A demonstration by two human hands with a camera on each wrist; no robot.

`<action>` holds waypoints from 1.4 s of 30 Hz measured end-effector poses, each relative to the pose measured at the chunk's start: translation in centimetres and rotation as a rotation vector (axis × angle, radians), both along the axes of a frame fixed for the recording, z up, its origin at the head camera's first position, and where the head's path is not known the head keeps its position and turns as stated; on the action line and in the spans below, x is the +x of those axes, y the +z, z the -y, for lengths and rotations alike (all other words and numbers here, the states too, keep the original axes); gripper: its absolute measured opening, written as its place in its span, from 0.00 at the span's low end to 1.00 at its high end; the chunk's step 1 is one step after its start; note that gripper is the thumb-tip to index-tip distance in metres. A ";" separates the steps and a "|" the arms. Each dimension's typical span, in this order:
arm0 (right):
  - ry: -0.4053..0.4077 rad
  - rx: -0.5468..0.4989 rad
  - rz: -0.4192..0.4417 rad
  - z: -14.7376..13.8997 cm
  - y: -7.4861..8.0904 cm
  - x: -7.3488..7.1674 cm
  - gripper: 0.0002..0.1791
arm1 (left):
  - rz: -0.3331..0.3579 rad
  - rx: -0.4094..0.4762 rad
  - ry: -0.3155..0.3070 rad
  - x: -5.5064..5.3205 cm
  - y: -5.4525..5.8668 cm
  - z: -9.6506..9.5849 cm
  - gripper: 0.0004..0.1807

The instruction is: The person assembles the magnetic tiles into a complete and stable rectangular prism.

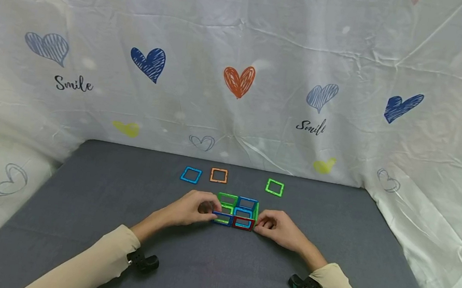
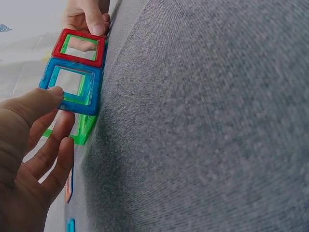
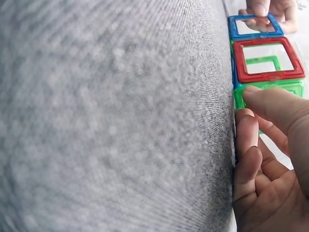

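Observation:
A box-like build of magnetic tiles stands on the grey cloth between both hands, with square frames in green, blue and red. My left hand pinches the blue tile at the front left, thumb on its face and fingers behind its edge. Beside that tile stands the red tile, upright at the front right. My right hand is at the right front corner. Its thumb lies on the green side tile, with the fingers curled beside it, holding the tile near the bottom.
Behind the build, three loose square tiles lie flat: a blue one, an orange one and a green one. A white curtain printed with hearts hangs past the table's far edge.

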State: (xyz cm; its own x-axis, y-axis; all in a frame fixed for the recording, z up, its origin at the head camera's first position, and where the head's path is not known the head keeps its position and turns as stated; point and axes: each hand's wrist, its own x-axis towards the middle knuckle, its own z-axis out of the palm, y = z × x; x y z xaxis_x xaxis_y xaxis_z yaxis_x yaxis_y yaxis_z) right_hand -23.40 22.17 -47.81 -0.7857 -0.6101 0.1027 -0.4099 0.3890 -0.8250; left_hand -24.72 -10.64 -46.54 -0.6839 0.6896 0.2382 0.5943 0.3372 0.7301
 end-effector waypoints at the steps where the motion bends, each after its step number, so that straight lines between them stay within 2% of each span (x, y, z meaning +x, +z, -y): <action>1: -0.004 0.007 -0.003 0.0 0.0 0.0 0.03 | -0.004 -0.001 0.001 0.0 0.0 0.0 0.10; 6: -0.014 0.031 -0.011 0.3 0.5 0.4 0.03 | -0.017 -0.009 0.001 0.0 0.1 -0.1 0.09; 13: -0.006 0.021 0.007 1.1 3.3 1.8 0.02 | -0.013 -0.009 0.000 0.1 0.2 -0.1 0.09; 18: 0.000 0.020 0.001 1.3 3.9 2.1 0.02 | -0.013 -0.003 -0.004 0.0 0.2 -0.1 0.09; 22: 0.004 0.017 -0.002 1.3 3.8 2.0 0.03 | 0.009 0.025 -0.007 -0.2 0.0 0.1 0.09; 29: 0.013 0.015 -0.014 0.1 0.4 0.1 0.03 | 0.035 0.052 -0.002 -0.2 0.2 0.6 0.05; 42: 0.011 0.014 -0.021 0.4 0.4 0.4 0.03 | 0.040 0.063 -0.009 -0.2 0.1 0.6 0.05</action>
